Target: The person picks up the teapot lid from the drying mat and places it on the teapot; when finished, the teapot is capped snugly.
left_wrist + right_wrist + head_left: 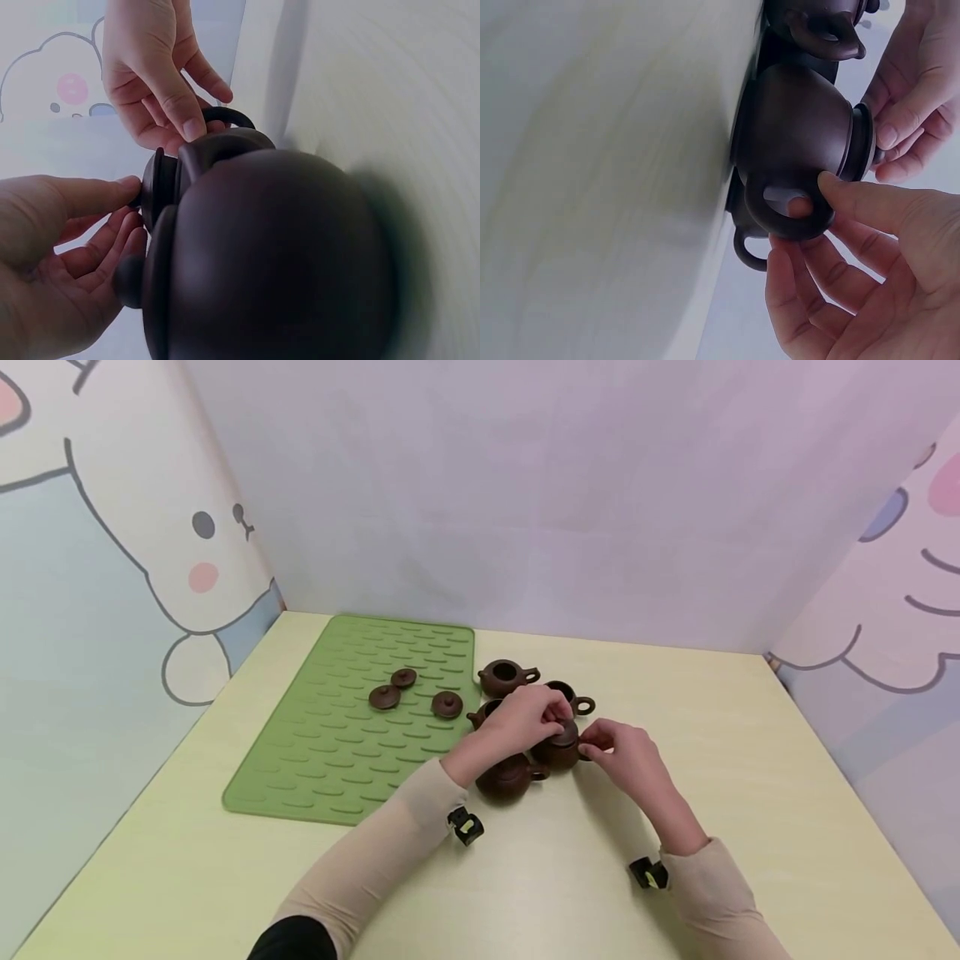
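Observation:
My left hand [525, 720] pinches the knob of a small dark brown lid [863, 142], which sits right at the top of a dark brown teapot [795, 120]. With thumb and fingers, my right hand [628, 762] holds that teapot's looped handle [784, 217]. Just nearer to me stands another teapot [504, 779] with its lid on; it fills much of the left wrist view. Behind the left hand, a teapot [487, 712] is partly hidden. Two more teapots without lids, one at the back [505, 678] and one behind the fingers [564, 693], show dark openings.
A green textured mat [322, 760] lies on the left of the pale table [720, 735]. Three loose lids rest on it: a left one [384, 697], a back one [403, 677] and a right one [447, 704]. A plain wall [525, 527] rises behind the table.

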`<state>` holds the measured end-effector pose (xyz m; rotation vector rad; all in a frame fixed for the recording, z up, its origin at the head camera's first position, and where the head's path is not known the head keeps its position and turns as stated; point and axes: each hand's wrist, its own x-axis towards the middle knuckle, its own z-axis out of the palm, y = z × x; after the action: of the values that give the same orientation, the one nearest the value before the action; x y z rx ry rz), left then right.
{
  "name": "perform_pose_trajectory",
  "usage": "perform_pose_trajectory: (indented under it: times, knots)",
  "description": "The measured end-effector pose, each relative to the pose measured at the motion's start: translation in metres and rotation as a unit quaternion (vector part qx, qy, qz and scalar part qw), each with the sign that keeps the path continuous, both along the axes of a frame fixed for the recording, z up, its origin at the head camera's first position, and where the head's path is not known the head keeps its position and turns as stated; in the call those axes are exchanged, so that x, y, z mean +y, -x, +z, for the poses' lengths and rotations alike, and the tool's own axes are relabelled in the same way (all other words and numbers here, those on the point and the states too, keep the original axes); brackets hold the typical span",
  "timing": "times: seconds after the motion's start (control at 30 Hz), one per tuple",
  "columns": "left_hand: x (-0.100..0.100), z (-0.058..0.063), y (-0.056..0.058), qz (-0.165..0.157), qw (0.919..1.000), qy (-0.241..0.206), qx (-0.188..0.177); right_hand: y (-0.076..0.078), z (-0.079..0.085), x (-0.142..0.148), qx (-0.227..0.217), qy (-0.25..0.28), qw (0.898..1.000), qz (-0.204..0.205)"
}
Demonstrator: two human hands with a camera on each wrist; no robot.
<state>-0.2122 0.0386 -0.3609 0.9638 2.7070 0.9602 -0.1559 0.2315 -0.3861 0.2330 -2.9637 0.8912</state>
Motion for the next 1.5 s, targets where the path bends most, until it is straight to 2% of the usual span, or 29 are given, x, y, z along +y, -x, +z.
perform_pose_trajectory:
  times: [0.67,0.93,1.23,1.5]
  knots:
    - [0.001,-0.004,-0.006,0.006,0.9995,0.029,0.009,-0.001,-0.002,-0.002,0.004,0.006,1.0,0.002]
    - [-0.004,-0.001,-0.006,0.006,0.9992,0.04,0.003,-0.002,-0.001,-0.001,0.004,0.007,1.0,-0.003]
    - [-0.017,0.0,-0.003,0.025,0.9994,0.014,-0.021,-0.006,-0.001,0.0,0.01,0.006,1.0,-0.004]
    - [-0.036,0.001,0.002,0.034,0.9994,-0.003,-0.01,-0.001,0.008,-0.004,0.036,-0.003,0.999,-0.018]
